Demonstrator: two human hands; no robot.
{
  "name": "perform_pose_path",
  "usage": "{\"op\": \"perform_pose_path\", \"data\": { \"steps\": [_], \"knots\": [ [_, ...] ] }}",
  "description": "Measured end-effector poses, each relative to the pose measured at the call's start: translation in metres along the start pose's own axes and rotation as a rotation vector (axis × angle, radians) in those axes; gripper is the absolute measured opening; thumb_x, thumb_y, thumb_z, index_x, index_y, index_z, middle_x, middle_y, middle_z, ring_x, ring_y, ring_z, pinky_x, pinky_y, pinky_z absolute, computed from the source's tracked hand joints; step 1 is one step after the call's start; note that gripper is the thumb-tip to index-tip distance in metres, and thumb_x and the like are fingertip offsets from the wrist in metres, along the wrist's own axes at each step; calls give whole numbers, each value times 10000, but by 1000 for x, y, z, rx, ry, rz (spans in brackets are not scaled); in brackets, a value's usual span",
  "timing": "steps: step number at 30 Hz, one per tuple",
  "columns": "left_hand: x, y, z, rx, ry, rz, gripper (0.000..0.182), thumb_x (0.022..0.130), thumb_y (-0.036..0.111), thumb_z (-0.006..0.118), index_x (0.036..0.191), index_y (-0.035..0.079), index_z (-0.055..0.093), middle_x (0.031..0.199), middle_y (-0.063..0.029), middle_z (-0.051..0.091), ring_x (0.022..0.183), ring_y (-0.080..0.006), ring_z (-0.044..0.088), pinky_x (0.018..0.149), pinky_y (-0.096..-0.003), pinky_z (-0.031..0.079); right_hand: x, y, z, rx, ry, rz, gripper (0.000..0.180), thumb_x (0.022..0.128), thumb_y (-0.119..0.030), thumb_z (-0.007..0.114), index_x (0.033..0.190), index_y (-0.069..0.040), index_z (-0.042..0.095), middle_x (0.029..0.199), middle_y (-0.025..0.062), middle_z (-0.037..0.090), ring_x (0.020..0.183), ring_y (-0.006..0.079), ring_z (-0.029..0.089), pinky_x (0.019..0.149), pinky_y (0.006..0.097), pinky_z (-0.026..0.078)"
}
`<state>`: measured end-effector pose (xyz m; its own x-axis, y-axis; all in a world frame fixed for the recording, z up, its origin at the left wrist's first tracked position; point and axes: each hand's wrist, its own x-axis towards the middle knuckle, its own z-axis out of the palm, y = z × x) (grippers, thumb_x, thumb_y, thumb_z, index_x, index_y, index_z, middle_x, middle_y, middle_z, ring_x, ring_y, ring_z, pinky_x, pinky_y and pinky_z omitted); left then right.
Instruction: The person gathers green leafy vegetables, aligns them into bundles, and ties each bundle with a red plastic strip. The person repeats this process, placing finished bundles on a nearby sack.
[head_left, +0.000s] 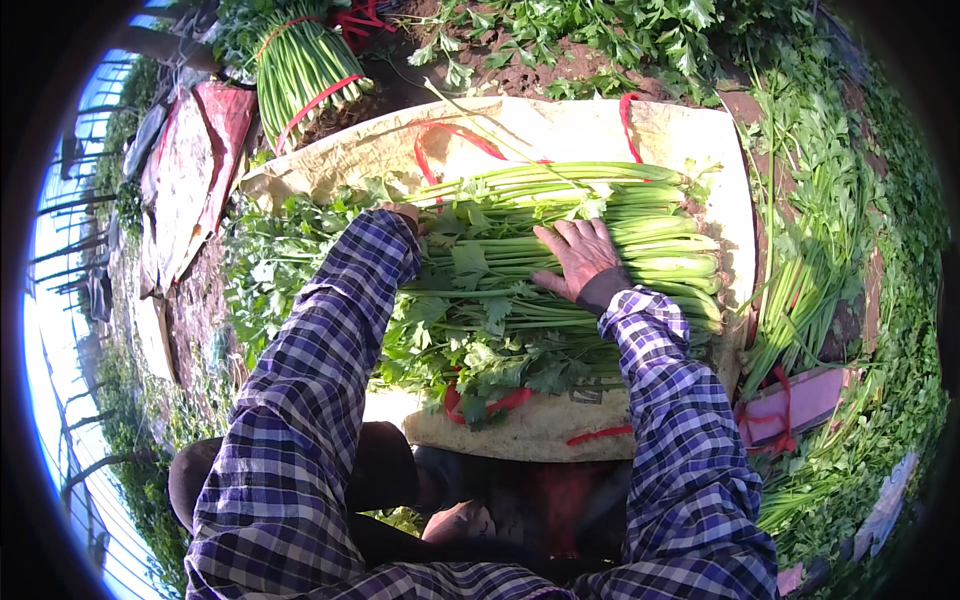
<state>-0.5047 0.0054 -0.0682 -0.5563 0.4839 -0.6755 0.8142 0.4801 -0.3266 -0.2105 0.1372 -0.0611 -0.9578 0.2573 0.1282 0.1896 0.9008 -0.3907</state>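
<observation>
A thick pile of celery (660, 240) lies across a pale woven sack (525, 435), with leaves to the left and root ends to the right. Flat on the stalks, with its fingers spread, rests my right hand (581, 255). My left hand (405, 214) is at the upper left of the pile among the leaves; its fingers are mostly hidden by the sleeve and foliage. Red ribbons (626, 127) run over the sack above the pile, and more red ribbon (510, 401) shows below it. One long thin stalk (480, 127) slants across the sack's upper part.
A celery bundle tied with red ribbon (307, 75) stands at the upper left, beside a red and white sack (199, 180). More cut celery (802, 292) lies on the soil at the right, near a pink strip (802, 405) with red ribbon. Leafy celery (637, 37) borders the top.
</observation>
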Motion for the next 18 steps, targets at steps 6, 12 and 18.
{"op": "perform_pose_path", "data": {
  "steps": [6, 12, 18],
  "knots": [
    [11, 63, -72, -647, 646, 212, 326, 792, 300, 516, 1097, 189, 484, 689, -82, 580, 603, -198, 578, 588, -335, 456, 1, 2, -3, 68, -29, 22, 600, 740, -480, 494, 1179, -78, 410, 1097, 125, 444, 1027, 259, 396, 929, 395, 229],
    [51, 91, -95, -1292, 403, 145, 160, 782, 160, 536, 866, 41, 602, 737, -54, 619, 508, -105, 585, 422, -217, 434, 1, 4, 2, 54, -51, 46, 624, 744, -520, 455, 1198, -96, 395, 1134, 152, 441, 1077, 281, 374, 931, 407, 210],
    [0, 6, -224, -1676, 1112, 208, 166, 725, 152, 631, 803, 8, 606, 626, -46, 589, 495, -119, 553, 479, -230, 447, -3, 5, 0, 60, -25, 12, 636, 720, -536, 474, 1195, -119, 397, 1137, 113, 427, 1078, 247, 356, 946, 416, 192]
  ]
}}
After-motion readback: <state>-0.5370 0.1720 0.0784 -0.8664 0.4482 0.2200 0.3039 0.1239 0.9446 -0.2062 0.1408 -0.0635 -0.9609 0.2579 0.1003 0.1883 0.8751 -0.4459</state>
